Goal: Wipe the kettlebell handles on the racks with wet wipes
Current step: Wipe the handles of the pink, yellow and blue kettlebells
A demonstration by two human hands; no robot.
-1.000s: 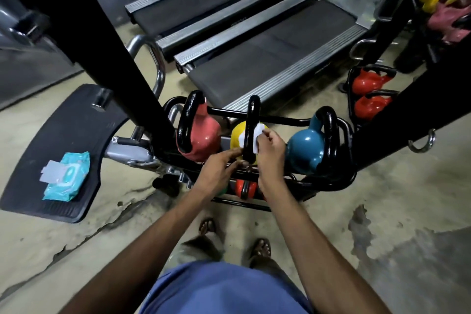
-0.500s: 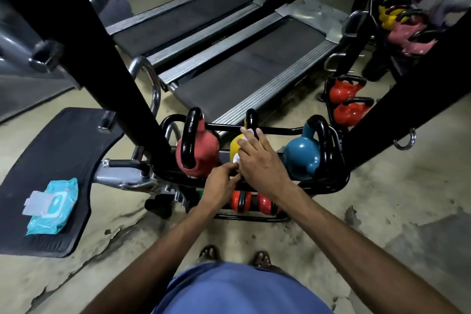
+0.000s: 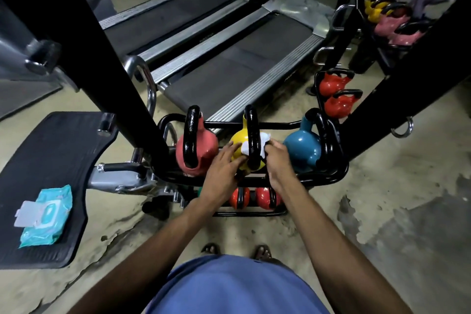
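Observation:
Three kettlebells with black handles stand in a low black rack point(image 3: 339, 173): a pink one point(image 3: 201, 150), a yellow one point(image 3: 238, 141) in the middle and a blue one point(image 3: 303, 148). A white wet wipe point(image 3: 263, 138) is wrapped around the lower part of the yellow kettlebell's handle point(image 3: 251, 130). My right hand point(image 3: 279, 158) pinches the wipe from the right of the handle. My left hand point(image 3: 224, 168) lies on the yellow bell's left side, fingers fairly straight, touching the wipe's left end.
A teal wet-wipe pack point(image 3: 46, 216) with its flap up lies on a black footplate point(image 3: 51, 150) at left. Black frame posts point(image 3: 114, 58) rise on both sides. Treadmills point(image 3: 229, 66) lie behind. Red kettlebells point(image 3: 336, 94) stand on another rack at right. Red dumbbells point(image 3: 252, 197) sit below.
My right hand came off the top of the yellow bell and moved to the handle's right side with the wipe. My left hand slid up onto the bell. The view tilted slightly.

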